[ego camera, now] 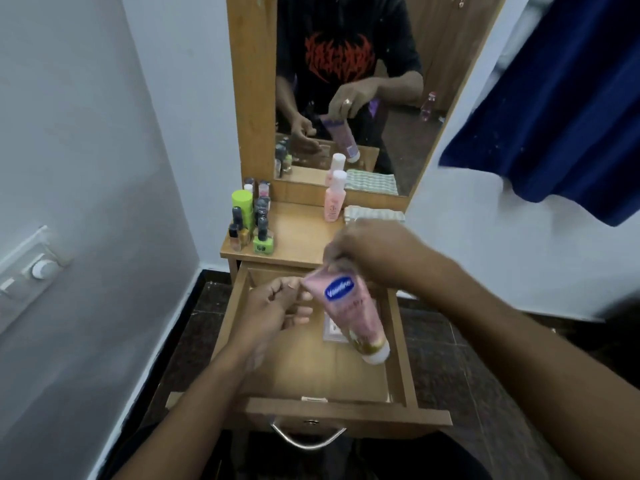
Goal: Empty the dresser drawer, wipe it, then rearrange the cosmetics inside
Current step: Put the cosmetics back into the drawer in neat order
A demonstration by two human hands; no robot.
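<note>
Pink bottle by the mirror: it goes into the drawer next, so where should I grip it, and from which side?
I would take the pink bottle round its slim body, just below the white cap, coming from the front. It stands upright, the mirror is right behind it and the folded cloth lies close on its right.

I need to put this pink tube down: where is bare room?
Bare: the floor of the wooden drawer toward its front wall; the wooden dresser top between the nail polish bottles and pink plastic bottle. Crowded: its left edge.
</note>
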